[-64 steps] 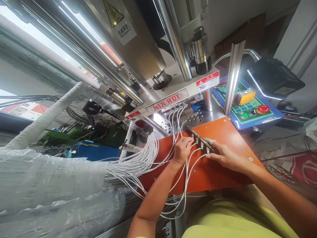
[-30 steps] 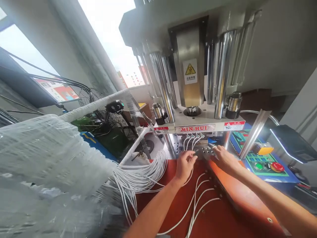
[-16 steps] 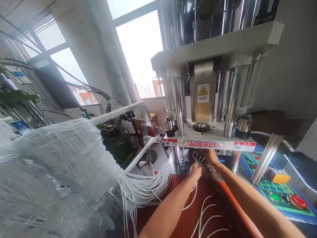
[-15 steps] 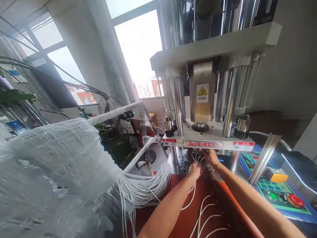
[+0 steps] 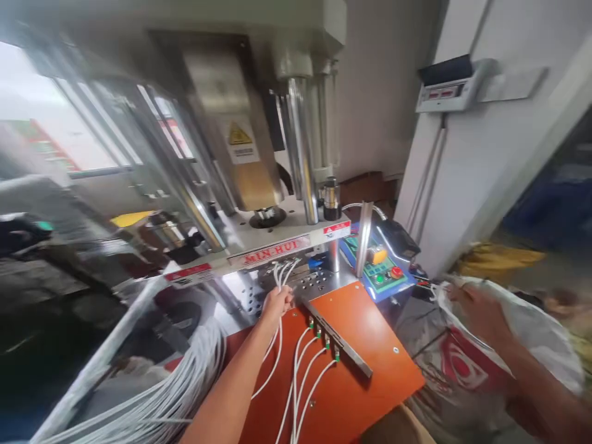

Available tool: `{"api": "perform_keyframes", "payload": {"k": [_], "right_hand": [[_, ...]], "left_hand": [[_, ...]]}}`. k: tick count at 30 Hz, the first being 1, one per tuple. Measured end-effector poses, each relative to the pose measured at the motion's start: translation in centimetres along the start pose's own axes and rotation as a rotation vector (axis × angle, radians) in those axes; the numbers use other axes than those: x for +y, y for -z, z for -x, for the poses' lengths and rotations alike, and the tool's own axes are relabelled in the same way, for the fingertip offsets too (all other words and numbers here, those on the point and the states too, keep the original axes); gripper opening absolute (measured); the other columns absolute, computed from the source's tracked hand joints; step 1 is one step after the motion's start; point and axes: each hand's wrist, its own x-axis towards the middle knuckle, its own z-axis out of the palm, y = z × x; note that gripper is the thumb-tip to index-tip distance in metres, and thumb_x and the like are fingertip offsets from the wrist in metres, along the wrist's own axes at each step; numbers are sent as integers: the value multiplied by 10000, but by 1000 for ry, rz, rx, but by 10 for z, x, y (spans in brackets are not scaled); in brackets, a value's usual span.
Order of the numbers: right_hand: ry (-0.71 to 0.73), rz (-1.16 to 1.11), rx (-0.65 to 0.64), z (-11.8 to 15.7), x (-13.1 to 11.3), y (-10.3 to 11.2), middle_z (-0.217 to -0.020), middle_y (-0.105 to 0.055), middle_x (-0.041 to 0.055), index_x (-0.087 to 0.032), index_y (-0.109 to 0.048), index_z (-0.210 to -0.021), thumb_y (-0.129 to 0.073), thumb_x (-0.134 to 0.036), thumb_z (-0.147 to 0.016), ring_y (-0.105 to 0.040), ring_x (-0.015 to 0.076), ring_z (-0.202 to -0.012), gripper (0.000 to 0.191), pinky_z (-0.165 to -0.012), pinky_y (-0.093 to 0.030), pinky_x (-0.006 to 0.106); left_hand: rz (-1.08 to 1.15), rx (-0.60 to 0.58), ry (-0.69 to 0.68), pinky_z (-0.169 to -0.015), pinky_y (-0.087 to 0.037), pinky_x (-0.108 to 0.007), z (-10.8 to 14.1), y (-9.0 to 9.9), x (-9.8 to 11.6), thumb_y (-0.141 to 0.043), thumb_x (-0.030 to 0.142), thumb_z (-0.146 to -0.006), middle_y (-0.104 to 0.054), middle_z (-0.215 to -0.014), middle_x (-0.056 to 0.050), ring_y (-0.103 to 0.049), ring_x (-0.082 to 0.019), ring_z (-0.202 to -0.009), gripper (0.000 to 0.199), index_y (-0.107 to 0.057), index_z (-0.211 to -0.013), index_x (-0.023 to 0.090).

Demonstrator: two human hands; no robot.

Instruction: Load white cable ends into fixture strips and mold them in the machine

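My left hand (image 5: pixel 277 303) is shut around several white wires (image 5: pixel 280 277), just in front of the perforated steel bed (image 5: pixel 308 285) of a MIN-HUI press (image 5: pixel 235 160). Those wires run up into the press and down past my wrist. Farther right, my right hand (image 5: pixel 476 311) grips a white woven sack (image 5: pixel 531 327) with red print. A steel bar (image 5: pixel 337 338) lies across the orange board (image 5: pixel 370 320), between my hands. Green-tipped connectors (image 5: pixel 319 332) sit along it, with more white wires (image 5: pixel 296 376) trailing toward me.
A large coil of white wire (image 5: pixel 157 394) lies at lower left. Beside the press stands a blue and green control panel (image 5: pixel 379 271) with a red button. A wall-mounted meter box (image 5: pixel 446 83) hangs at upper right, and floor clutter lies beyond the sack.
My right hand has left the press and now grips the sack at right. The view has swung right and tilted. My left hand keeps hold of the wires.
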Motion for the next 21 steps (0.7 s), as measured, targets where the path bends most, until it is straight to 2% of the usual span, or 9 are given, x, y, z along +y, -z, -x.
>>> {"api": "perform_keyframes", "payload": {"k": [3,5,6,9,12,14,15,18,21], "right_hand": [[-231,163,47,-1,77,29,-751,-679,160,-191,-600,-736,-406,-506,-846,-633,309,-719,386,-634,-453,412],[-279,220,31,-4,93,30,-807,-663,229,-133,-612,-792,-431,-461,-810,-629,362,-784,374,-659,-457,460],[-259,214,6,-5,86,22,-844,-662,247,-105,-622,-840,-430,-435,-810,-629,371,-820,383,-683,-465,473],[-5,42,-177,-3,15,-26,-994,-695,147,-161,-642,-1043,-406,-397,-876,-643,270,-926,374,-807,-500,390],[551,-300,-472,6,-102,-88,-1285,-603,36,-304,-520,-1312,-367,-332,-959,-568,177,-1143,386,-969,-454,321],[849,-358,-434,4,-179,-127,-1339,-557,53,-307,-476,-1360,-353,-280,-968,-520,191,-1203,412,-988,-444,361],[917,-329,-360,-2,-212,-146,-1348,-543,79,-279,-497,-1345,-355,-264,-963,-479,221,-1246,408,-1015,-418,413],[751,-214,-280,-40,-286,-195,-1244,-576,188,-145,-633,-1124,-426,-254,-937,-491,315,-1196,300,-997,-387,525],[677,-248,-302,-86,-322,-223,-1134,-617,143,-138,-634,-1064,-513,-311,-932,-576,252,-1048,250,-919,-464,469]], "left_hand": [[10,5,-47,-388,-152,-160,-17,1,-6,-654,557,-639,-451,-528,94,-327,-28,-357,484,-530,-862,145],[25,1,-48,-388,-180,-161,-23,0,-9,-676,546,-620,-478,-533,87,-350,-33,-362,502,-544,-886,141],[34,2,-41,-388,-192,-161,-22,0,-9,-686,533,-620,-491,-535,83,-366,-36,-366,499,-550,-895,140],[76,2,-7,-395,-236,-161,-9,-2,-5,-707,475,-649,-524,-544,67,-425,-45,-383,431,-555,-877,142],[118,13,0,-412,-313,-180,-1,-3,-4,-700,426,-700,-562,-557,36,-473,-59,-391,335,-540,-784,144],[130,48,-17,-425,-349,-194,-2,-1,-7,-696,414,-724,-577,-561,21,-509,-77,-402,312,-543,-761,144],[133,62,-22,-419,-351,-196,-3,0,-9,-693,413,-732,-574,-553,21,-511,-81,-396,309,-544,-763,144],[151,68,-27,-398,-347,-194,-4,3,-17,-664,432,-762,-572,-548,23,-515,-88,-378,316,-529,-791,147],[177,39,-35,-403,-364,-189,-1,5,-20,-610,455,-798,-586,-582,15,-541,-94,-399,324,-510,-833,148]]}}
